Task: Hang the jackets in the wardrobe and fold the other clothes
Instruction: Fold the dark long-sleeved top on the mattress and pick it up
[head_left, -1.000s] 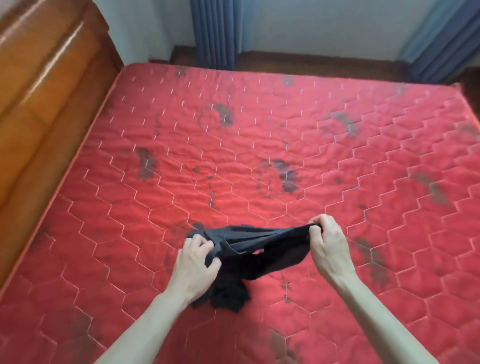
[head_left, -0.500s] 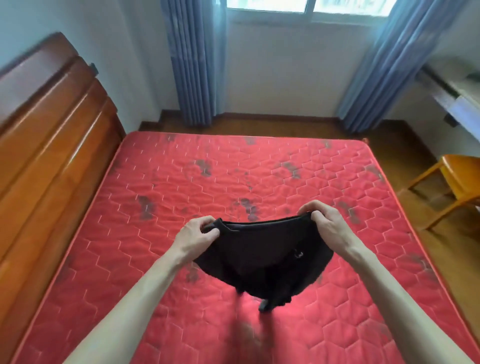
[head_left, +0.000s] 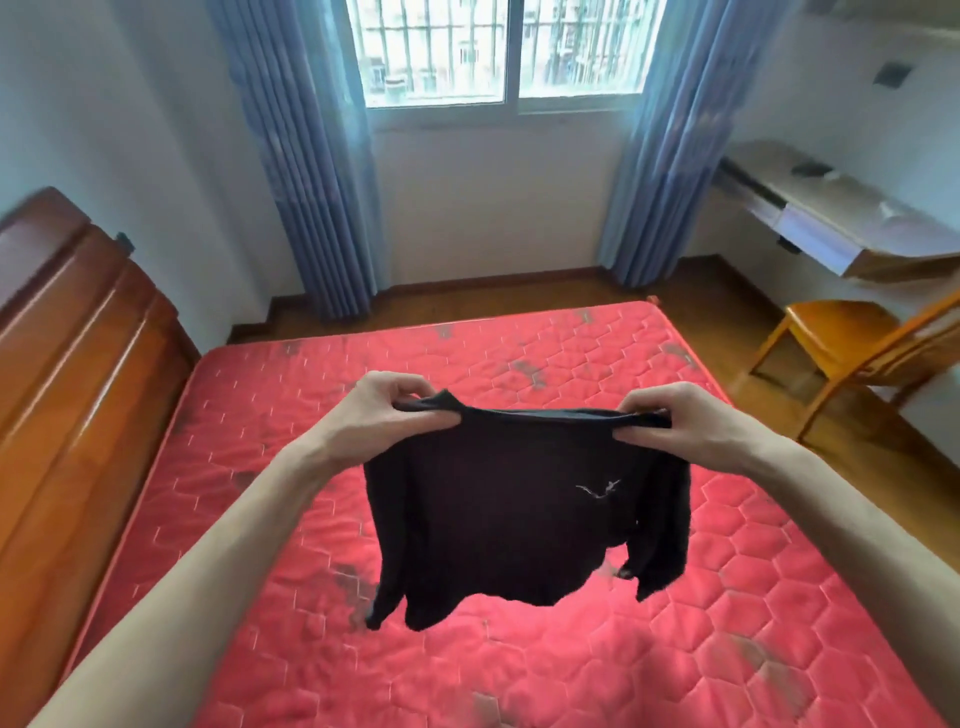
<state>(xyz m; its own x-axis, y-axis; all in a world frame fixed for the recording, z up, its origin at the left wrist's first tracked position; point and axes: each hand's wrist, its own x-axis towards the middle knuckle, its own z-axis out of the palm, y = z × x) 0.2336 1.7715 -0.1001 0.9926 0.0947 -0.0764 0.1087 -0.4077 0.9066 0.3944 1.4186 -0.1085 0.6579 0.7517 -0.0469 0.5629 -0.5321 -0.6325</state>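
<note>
A black long-sleeved top (head_left: 509, 509) with a small pale logo on its chest hangs in the air above the red quilted mattress (head_left: 727, 597). My left hand (head_left: 395, 415) pinches its upper edge at the left shoulder. My right hand (head_left: 675, 421) pinches the upper edge at the right shoulder. The top hangs spread between both hands, its sleeves dangling at each side, clear of the mattress.
A wooden headboard (head_left: 67, 389) runs along the left. Blue curtains (head_left: 311, 182) frame a barred window (head_left: 498, 52) ahead. A wooden chair (head_left: 852, 353) and a wall-mounted desk (head_left: 831, 218) stand at the right, with wooden floor beyond the mattress.
Both hands have lifted the black top off the mattress and spread it out; it now hangs open. The view has tilted up towards the window.
</note>
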